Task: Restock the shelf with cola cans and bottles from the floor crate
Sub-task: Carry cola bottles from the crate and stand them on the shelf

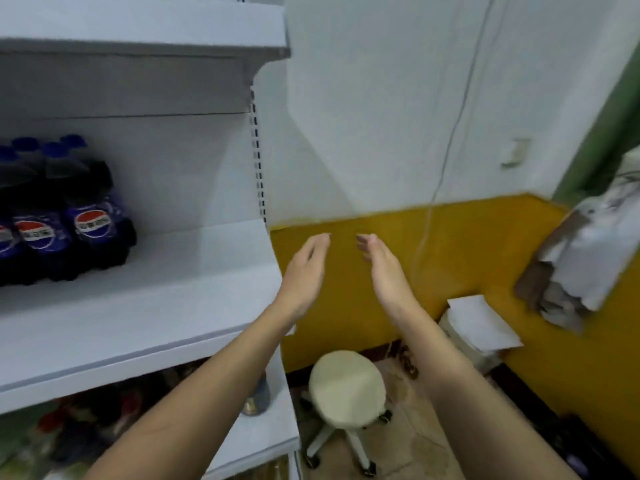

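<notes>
Head view shows your left hand [304, 271] and right hand [384, 271] raised side by side, palms turned toward each other, just past the right end of the shelf [194, 306], in front of the yellow wall [485, 265]; the fingers of both are straight and relaxed and hold nothing. The cola bottles [69, 216] already stocked stand upright in a tight cluster at the left of the shelf board, well apart from your hands, with most of the board to their right bare. Expect full bottles to be fairly heavy for their size, with a smooth plastic skin that can slip, so you would do best to wrap your fingers round the narrower waist or the body just above the label, not the cap alone; dropped ones may fizz over. They look dark, nearly black with cola, with blue screw caps and blue labels bearing a round red, white and blue emblem. A single can [258, 396] stands on the lower shelf below your left forearm. The floor crate is not in view, and a round white stool [346, 389] stands on the floor below your hands.
</notes>
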A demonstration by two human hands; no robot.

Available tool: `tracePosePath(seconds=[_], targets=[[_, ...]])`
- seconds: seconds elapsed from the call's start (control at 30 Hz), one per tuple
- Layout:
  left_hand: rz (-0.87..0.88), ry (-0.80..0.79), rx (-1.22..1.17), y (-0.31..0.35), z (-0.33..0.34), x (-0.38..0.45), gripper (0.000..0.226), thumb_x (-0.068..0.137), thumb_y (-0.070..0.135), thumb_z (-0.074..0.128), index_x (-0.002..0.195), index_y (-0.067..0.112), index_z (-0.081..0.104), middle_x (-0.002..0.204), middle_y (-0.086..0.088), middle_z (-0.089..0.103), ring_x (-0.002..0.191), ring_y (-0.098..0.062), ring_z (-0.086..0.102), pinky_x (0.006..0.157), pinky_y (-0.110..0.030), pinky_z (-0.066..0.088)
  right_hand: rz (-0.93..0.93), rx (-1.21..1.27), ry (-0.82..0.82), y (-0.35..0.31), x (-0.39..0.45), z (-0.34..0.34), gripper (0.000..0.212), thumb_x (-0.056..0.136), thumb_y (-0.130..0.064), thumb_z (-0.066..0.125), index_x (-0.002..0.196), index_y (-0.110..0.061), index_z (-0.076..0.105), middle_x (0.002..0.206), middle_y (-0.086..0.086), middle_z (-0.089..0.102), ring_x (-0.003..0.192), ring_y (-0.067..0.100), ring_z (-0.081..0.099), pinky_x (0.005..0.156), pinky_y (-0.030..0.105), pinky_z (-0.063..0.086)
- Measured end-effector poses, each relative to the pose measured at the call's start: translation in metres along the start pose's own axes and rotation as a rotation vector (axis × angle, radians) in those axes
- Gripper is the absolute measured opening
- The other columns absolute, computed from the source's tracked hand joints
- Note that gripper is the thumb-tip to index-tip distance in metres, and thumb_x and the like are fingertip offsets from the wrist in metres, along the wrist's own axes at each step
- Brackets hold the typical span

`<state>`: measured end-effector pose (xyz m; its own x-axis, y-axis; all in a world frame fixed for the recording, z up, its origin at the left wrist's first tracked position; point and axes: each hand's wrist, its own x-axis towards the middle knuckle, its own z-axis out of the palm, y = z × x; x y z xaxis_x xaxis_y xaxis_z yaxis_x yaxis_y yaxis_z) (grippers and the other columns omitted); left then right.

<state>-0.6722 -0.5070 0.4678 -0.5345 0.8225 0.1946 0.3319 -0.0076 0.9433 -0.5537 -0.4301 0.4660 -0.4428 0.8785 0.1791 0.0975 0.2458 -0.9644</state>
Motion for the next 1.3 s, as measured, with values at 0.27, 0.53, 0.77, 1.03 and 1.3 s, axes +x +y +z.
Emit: tracePosePath(seconds=[0.27,0.53,0.77,1.03,1.3], targets=[[0.064,-0.301,-0.069,0.055,0.209,-0.032,0.044,0.108,0.044,0.028,0.132,0.025,0.06,0.126,0.004,0.063,0.122,-0.012,0.054,0.108,-0.035,0.039,0.163,-0.006,0.235,0.039,-0.06,-0.202,0.048,0.107,-0.048,0.026,0.14,-0.025,0.053,0.146,-0.005,0.051,0.137,0.015,0.044,0.117,0.043,0.032],[-0.005,-0.592,-0.167,0.084,0.357,-0.058,0.051,0.104,0.057,0.025,0.129,0.029,0.06,0.127,0.003,0.063,0.124,-0.014,0.053,0.108,-0.04,0.039,0.27,-0.027,0.457,0.076,-0.098,-0.335,0.05,0.108,-0.047,0.026,0.142,-0.022,0.053,0.145,-0.002,0.051,0.134,0.013,0.044,0.102,0.029,0.032],[-0.131,-0.769,-0.214,0.074,0.469,-0.054,0.047,0.108,0.044,0.024,0.133,0.023,0.058,0.131,-0.003,0.06,0.127,-0.016,0.049,0.101,-0.032,0.035,0.406,0.003,0.562,0.123,-0.106,-0.409,0.038,0.109,-0.042,0.025,0.128,-0.027,0.054,0.111,-0.02,0.057,0.092,-0.011,0.05,0.067,0.0,0.038],[-0.219,-0.983,-0.166,0.029,0.616,-0.031,0.05,0.107,0.048,0.025,0.135,0.023,0.058,0.129,0.001,0.06,0.125,-0.014,0.05,0.102,-0.034,0.034,0.602,-0.013,0.741,0.225,-0.081,-0.491,0.053,0.107,-0.049,0.029,0.149,-0.021,0.045,0.155,-0.001,0.043,0.142,0.015,0.038,0.104,0.025,0.028],[-0.428,-1.159,0.033,-0.049,0.721,-0.023,0.056,0.099,0.064,0.026,0.129,0.031,0.059,0.125,0.006,0.064,0.12,-0.015,0.056,0.11,-0.043,0.04,0.871,0.114,0.816,0.321,-0.083,-0.533,0.054,0.107,-0.05,0.029,0.151,-0.021,0.042,0.155,-0.003,0.04,0.142,0.015,0.037,0.106,0.027,0.03]])
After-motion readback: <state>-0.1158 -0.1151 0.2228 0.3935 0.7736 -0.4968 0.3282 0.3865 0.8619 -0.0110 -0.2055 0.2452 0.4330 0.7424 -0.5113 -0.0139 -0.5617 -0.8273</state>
